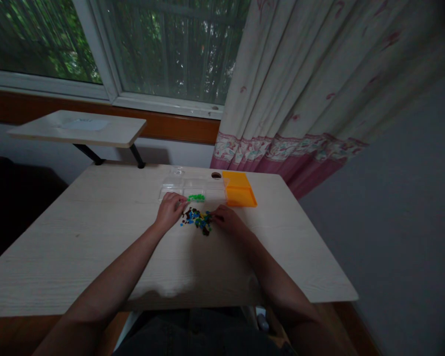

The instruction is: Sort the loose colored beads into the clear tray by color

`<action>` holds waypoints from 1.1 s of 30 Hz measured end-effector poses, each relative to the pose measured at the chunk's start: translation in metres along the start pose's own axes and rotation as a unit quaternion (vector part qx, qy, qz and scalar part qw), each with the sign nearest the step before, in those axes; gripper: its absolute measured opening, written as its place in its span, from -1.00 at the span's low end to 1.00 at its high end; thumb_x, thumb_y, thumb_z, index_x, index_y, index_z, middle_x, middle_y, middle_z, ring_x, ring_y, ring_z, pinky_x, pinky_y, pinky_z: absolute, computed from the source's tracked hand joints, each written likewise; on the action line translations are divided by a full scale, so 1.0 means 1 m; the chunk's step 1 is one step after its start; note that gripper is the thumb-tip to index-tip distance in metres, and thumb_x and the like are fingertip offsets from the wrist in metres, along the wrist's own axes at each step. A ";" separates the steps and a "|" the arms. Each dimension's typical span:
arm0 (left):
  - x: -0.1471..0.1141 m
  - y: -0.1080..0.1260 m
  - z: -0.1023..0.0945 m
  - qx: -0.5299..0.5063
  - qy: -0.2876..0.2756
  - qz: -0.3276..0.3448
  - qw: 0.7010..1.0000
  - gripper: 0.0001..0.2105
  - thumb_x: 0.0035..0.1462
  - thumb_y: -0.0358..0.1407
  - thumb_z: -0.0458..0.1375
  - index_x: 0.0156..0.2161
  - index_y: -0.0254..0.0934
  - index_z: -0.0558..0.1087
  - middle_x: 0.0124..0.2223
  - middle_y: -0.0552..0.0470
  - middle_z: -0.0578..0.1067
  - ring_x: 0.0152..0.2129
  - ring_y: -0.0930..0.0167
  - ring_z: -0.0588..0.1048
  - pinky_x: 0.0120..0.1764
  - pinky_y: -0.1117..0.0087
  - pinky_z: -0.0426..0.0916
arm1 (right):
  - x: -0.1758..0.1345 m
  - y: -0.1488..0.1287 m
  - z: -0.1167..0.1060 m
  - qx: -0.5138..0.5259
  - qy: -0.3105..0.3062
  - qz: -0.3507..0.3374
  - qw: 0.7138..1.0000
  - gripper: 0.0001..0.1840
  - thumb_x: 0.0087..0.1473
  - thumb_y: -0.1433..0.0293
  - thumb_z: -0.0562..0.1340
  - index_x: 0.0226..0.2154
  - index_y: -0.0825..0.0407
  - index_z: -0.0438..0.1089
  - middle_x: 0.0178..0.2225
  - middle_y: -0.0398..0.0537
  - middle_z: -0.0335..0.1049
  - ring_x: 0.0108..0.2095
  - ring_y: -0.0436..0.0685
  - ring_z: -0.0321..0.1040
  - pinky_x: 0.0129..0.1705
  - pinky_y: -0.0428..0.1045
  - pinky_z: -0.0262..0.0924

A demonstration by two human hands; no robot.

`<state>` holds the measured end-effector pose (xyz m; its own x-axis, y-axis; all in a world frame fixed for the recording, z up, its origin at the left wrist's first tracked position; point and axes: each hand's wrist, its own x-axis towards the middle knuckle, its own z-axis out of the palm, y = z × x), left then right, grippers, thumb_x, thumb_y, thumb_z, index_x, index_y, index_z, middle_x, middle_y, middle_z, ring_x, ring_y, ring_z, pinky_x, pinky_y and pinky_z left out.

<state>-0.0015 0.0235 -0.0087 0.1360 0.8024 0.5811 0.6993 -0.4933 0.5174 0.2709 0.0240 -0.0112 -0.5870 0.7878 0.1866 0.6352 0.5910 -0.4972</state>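
Note:
A loose pile of small blue, brown, green and yellow pieces [197,217] lies on the wooden table. Behind it stands a clear plastic box [211,185] with compartments, and bright green pieces [196,198] fill part of a front one. My left hand [169,211] is at the box's front left, its fingertips drawn together beside the green pieces. At the pile's right edge, the fingers of my right hand [228,219] are pinched close to the pieces. Whatever sits between the fingertips of either hand is too small to make out.
An orange tray [241,189] adjoins the clear box on its right. Near it is a round hole [216,175] in the table [107,217]. A raised shelf [77,129] stands at the back left on black legs. A curtain [282,99] hangs behind the table.

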 end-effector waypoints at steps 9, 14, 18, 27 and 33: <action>0.001 0.003 -0.003 0.010 0.002 -0.012 1.000 -0.81 0.21 -0.17 0.14 -0.26 -0.24 0.50 -0.26 -0.03 0.52 -0.21 0.28 0.41 -0.08 0.23 0.29 | 0.000 -0.002 0.000 0.010 0.012 0.004 1.000 -0.80 0.16 0.45 0.19 -0.23 0.05 0.54 -0.29 0.01 0.41 -0.24 0.09 0.33 -0.14 -0.02 0.22; 0.001 0.002 -0.002 0.020 0.012 -0.011 1.000 -0.82 0.20 -0.19 0.14 -0.25 -0.24 0.50 -0.26 -0.03 0.52 -0.20 0.27 0.40 -0.07 0.22 0.28 | 0.000 -0.004 -0.001 0.041 0.033 0.031 0.998 -0.87 0.11 0.45 0.23 -0.31 0.05 0.53 -0.33 -0.02 0.42 -0.28 0.07 0.33 -0.16 -0.03 0.21; 0.001 0.003 -0.003 0.030 0.012 -0.012 0.999 -0.83 0.20 -0.19 0.15 -0.24 -0.24 0.51 -0.25 -0.03 0.51 -0.18 0.26 0.39 -0.06 0.22 0.28 | 0.000 -0.010 -0.006 0.072 0.067 0.084 0.992 -0.89 0.09 0.41 0.23 -0.34 0.07 0.49 -0.37 -0.07 0.43 -0.36 0.03 0.30 -0.27 -0.06 0.16; 0.004 -0.005 -0.001 0.092 0.075 -0.047 0.992 -0.86 0.14 -0.25 0.19 -0.25 -0.21 0.57 -0.23 -0.06 0.45 -0.14 0.22 0.34 0.00 0.15 0.24 | -0.001 -0.008 -0.005 0.182 0.113 0.183 0.960 -0.84 0.02 0.29 0.23 -0.38 0.04 0.40 -0.47 -0.14 0.44 -0.45 0.02 0.34 -0.36 -0.07 0.20; 0.005 -0.004 0.000 0.095 0.065 -0.054 0.992 -0.85 0.15 -0.24 0.18 -0.25 -0.19 0.58 -0.20 -0.05 0.45 -0.12 0.21 0.33 0.00 0.15 0.23 | -0.001 -0.008 0.000 0.328 0.114 0.202 0.916 -0.78 0.00 0.21 0.25 -0.36 0.02 0.33 -0.38 -0.07 0.53 -0.41 0.06 0.47 -0.31 -0.02 0.33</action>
<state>-0.0040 0.0290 -0.0078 -0.0289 0.7910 0.6111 0.8261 -0.3253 0.4601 0.2663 0.0188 -0.0077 -0.2026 0.9792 0.0101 0.2956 0.0710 -0.9527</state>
